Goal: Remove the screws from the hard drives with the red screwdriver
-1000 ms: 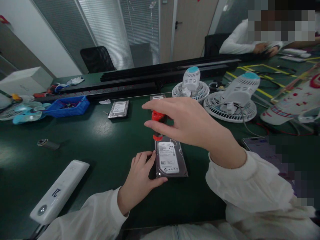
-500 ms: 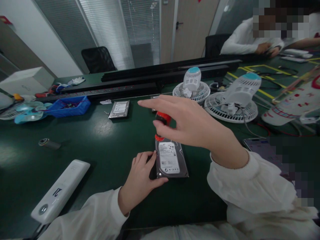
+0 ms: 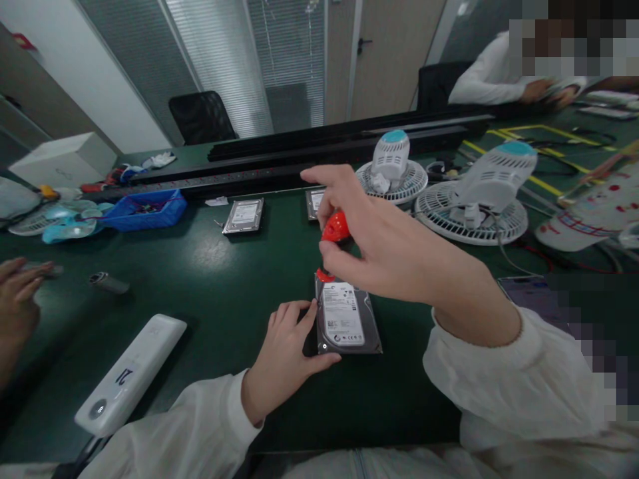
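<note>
A hard drive with a white label lies flat on the green table in front of me. My left hand steadies it, with fingertips along its left side and the thumb at its near edge. A screwdriver with a red and black handle stands over the drive's far left part. My right hand grips its handle between thumb and fingers, the index finger pointing out. Its shaft runs down to the drive; I cannot make out the tip's exact contact.
Two more drives lie farther back, one at left and one partly behind my right hand. A white power bank, a metal cylinder and a blue tray are at left. White fans stand right. Another person's hand reaches in left.
My right hand has turned around the screwdriver handle, the index finger now raised higher and the fingers more curled. Another person's hand has come in at the left. The view has shifted slightly.
</note>
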Available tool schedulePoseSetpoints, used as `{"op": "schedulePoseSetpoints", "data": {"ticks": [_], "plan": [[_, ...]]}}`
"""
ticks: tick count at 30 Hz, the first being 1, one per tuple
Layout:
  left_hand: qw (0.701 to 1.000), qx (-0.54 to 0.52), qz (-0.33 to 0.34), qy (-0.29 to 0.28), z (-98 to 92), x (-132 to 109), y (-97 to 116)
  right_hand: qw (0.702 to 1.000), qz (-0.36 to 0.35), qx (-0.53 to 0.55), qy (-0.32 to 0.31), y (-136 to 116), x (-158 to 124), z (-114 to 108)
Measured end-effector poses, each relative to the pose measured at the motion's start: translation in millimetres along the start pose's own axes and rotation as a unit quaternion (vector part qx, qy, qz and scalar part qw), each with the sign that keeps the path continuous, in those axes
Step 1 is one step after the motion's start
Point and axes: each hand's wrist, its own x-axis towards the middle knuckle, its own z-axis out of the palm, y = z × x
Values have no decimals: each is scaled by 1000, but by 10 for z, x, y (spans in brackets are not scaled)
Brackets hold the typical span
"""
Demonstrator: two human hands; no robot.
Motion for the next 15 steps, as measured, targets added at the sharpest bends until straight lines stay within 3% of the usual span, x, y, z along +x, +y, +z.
{"op": "schedulePoseSetpoints", "data": {"ticks": [2,6,12,15], "plan": [[1000,-2,1,2,0,-1,1,1000,-7,0,-6,2,1,2],[1000,0,4,3,5,-6,-7,994,42,-88,39,26,20,20],[1000,-4,-2,-4,-4,-4,-2,998,33,-32,-30,44,0,-84],[1000,-5,-3,-7,-13,0,4,998,40,-52,-5,65,0,-75]]}}
